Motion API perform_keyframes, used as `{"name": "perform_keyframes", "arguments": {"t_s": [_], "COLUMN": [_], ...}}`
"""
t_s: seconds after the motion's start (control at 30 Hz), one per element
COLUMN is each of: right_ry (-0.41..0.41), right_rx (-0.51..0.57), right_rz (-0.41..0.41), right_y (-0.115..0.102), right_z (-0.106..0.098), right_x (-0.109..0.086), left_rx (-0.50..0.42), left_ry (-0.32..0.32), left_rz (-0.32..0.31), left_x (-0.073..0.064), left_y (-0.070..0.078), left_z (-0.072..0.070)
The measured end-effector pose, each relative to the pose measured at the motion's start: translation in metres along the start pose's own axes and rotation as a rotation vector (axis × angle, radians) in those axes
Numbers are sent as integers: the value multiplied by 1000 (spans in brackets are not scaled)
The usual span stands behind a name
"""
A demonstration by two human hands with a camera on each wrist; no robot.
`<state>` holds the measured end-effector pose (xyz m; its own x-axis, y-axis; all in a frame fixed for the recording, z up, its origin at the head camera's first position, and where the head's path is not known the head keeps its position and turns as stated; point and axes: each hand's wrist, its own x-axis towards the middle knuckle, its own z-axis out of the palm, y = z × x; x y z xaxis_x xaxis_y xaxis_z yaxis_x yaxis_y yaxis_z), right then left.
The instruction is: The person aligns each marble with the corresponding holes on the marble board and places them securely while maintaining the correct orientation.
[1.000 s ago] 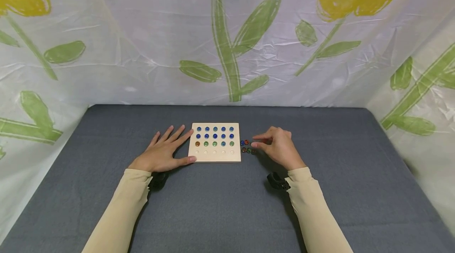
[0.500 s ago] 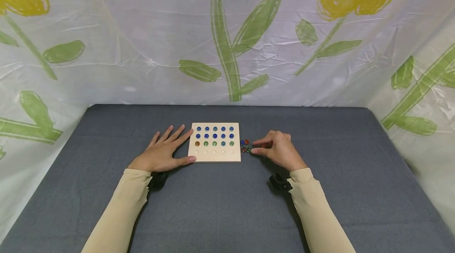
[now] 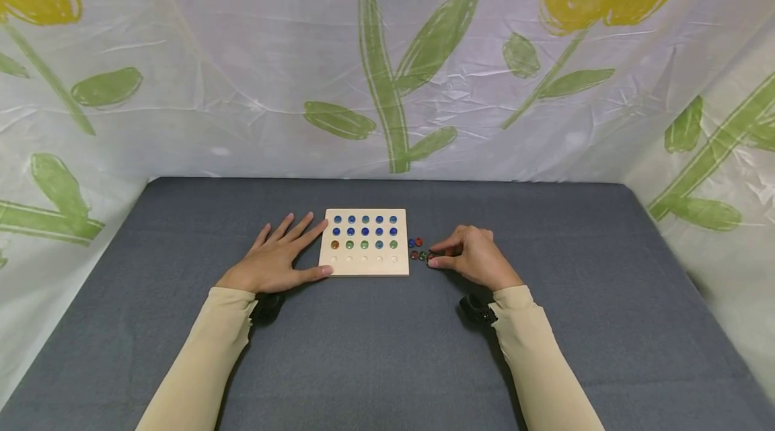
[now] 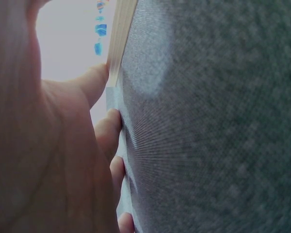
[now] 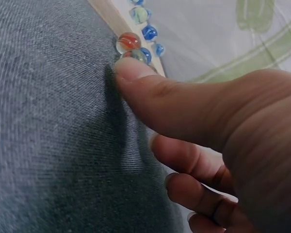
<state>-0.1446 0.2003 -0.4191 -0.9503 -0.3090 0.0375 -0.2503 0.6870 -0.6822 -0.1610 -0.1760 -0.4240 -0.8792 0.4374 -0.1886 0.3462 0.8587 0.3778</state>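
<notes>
A pale wooden board (image 3: pixel 369 269) with rows of round hollows lies flat on the table. Blue marbles (image 3: pixel 366 232) fill its two far rows, green, blue and amber ones the third; the nearest row holds none. My left hand (image 3: pixel 272 257) lies spread, thumb and index fingertip touching the board's left edge. Right of the board sits a small group of loose marbles (image 3: pixel 418 242). At that group's right end my right hand (image 3: pixel 475 257) pinches a dark reddish marble (image 3: pixel 431 257) between thumb and index finger. In the right wrist view the thumb (image 5: pixel 160 94) hides that pinch.
Dark grey cloth (image 3: pixel 375 364) covers the table. A pale curtain (image 3: pixel 254 61) with painted yellow flowers and green leaves hangs behind and at both sides. Black straps with devices (image 3: pixel 476 310) sit at both wrists.
My right hand has shifted slightly down and its thumb and index finger have come around the marble at the group's right end. My left hand and the board hold still.
</notes>
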Motion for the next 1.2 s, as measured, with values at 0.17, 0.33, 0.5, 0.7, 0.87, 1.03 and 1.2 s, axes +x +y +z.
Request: {"name": "perform_keyframes", "arguments": {"t_s": [0.17, 0.33, 0.5, 0.7, 0.87, 1.03, 1.2], "right_ry": [-4, 10, 11, 22, 39, 44, 62], "right_rx": [-3, -1, -6, -30, -50, -58, -64], "right_rz": [14, 24, 33, 18, 4, -6, -24], "right_y": [-2, -3, -3, -3, -5, -8, -12], "right_z": [1, 2, 3, 3, 2, 2, 4], "right_x": [1, 3, 3, 2, 1, 2, 3], "left_rx": [-6, -16, -12, 5, 13, 16, 16], "left_ry": [20, 24, 21, 8, -15, -24, -20], "left_rz": [15, 15, 9, 0, -10, -10, -8], "left_x": [0, 1, 0, 1, 1, 1, 1], "left_y": [-1, -4, -3, -3, -1, -1, -1], "left_z": [0, 0, 0, 2, 1, 0, 0]}}
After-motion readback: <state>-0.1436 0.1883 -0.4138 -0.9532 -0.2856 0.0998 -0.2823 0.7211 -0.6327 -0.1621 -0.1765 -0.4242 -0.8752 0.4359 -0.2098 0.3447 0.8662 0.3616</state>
